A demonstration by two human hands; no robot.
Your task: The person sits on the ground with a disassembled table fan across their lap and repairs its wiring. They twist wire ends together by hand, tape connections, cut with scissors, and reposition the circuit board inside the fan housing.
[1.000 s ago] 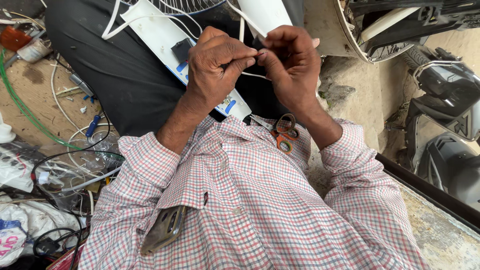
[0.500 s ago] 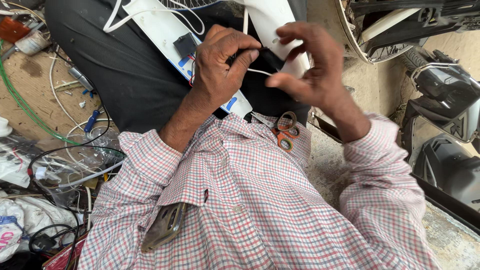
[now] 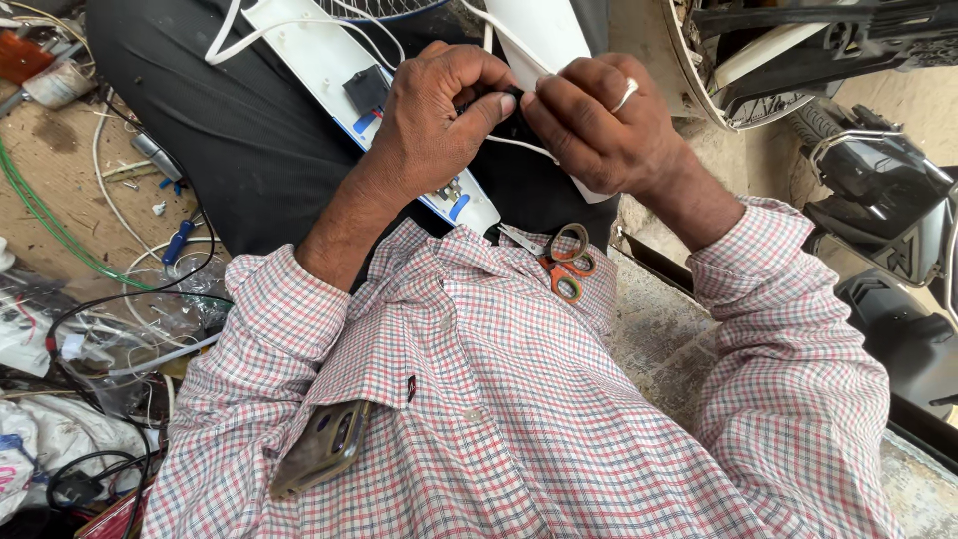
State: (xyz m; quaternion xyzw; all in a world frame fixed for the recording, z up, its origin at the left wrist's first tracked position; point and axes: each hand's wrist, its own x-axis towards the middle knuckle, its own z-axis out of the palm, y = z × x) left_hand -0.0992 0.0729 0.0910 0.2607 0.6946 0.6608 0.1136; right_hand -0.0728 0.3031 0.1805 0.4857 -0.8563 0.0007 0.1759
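My left hand (image 3: 439, 110) and my right hand (image 3: 599, 125) meet over my lap, fingertips pinched together on a thin white wire (image 3: 524, 148) and a small dark piece between them. The wire runs under my right palm. Beneath the hands lies a long white plastic appliance part (image 3: 329, 65) with a black switch block and blue marks, resting on my dark trousers. My right hand wears a ring. Orange-handled scissors (image 3: 567, 265) lie against my checked shirt just below the hands.
A phone (image 3: 324, 444) sticks out of my shirt pocket. To the left, tangled black and white cables (image 3: 120, 329), a green wire (image 3: 45, 215) and small tools litter the brown ground. A fan grille (image 3: 738, 70) and a dark scooter (image 3: 888, 200) stand at the right.
My right hand, which had swung out to the right and opened, has come back to my left hand and closed on the wire again. The view has shifted slightly.
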